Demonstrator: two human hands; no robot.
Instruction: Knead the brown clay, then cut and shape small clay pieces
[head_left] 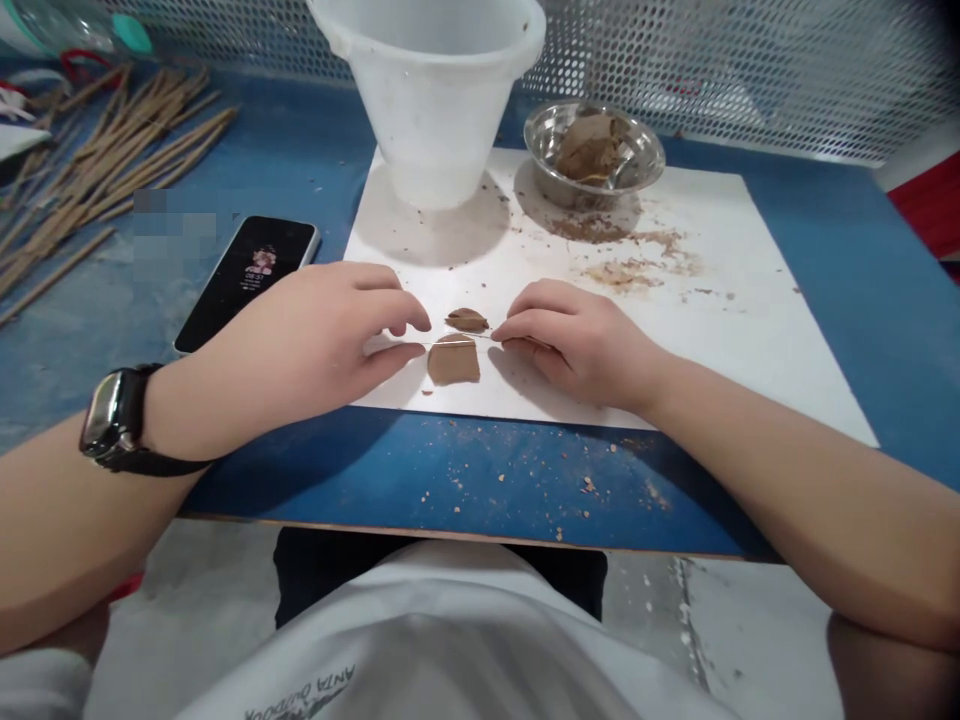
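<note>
The shirt (442,640) reads "ANTA OUTDOOR"; the phone (244,290) shows blurred digits.

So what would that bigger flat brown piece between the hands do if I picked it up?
The flat brown piece would probably feel light, since it looks small beside the right hand. It might crumble at the edges, as brown crumbs are scattered on the blue table. And it likely wouldn't roll, because it lies flat.

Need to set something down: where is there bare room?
Nearly bare: white sheet between crumbs, right forearm and the sheet's right edge; blue table beyond that edge. Crowded: left, with sticks and phone; back centre, with bucket and bowl.
</note>
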